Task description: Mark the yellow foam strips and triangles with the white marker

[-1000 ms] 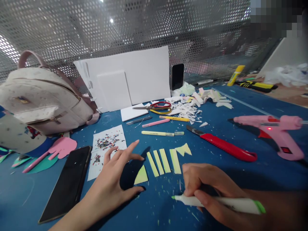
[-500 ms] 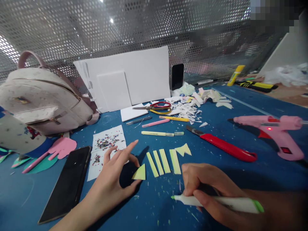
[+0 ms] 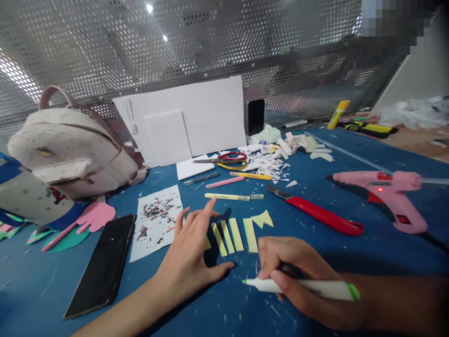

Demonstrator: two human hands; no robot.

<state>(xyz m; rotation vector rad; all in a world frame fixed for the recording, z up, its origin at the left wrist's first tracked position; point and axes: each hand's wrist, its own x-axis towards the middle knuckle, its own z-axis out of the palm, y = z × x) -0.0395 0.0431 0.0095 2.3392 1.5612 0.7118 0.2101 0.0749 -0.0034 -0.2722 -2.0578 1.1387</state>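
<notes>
My left hand (image 3: 191, 245) is spread over the blue table, thumb and fingers apart. A small yellow-green piece (image 3: 207, 244) lies under its index finger, mostly hidden by the hand. Just right of it are several pale green strips (image 3: 237, 235) in a row and a notched piece (image 3: 263, 218) behind them. My right hand (image 3: 298, 276) grips an uncapped green highlighter (image 3: 324, 289), its tip pointing left, near the table. Beyond the strips lies a pale yellow pen (image 3: 228, 196) with a green-ended cap.
To the right are a red utility knife (image 3: 322, 215) and a pink glue gun (image 3: 382, 187) with a lit red light. Behind are scissors (image 3: 233, 160), white scraps (image 3: 266, 161) and white boards (image 3: 210, 112). Leftward lie a phone (image 3: 101, 267), beads on paper (image 3: 157, 210) and a backpack (image 3: 80, 145).
My left hand has let go of the small yellow-green piece and opened, reaching right toward the strips. My right hand still holds the highlighter. The view has shifted slightly.
</notes>
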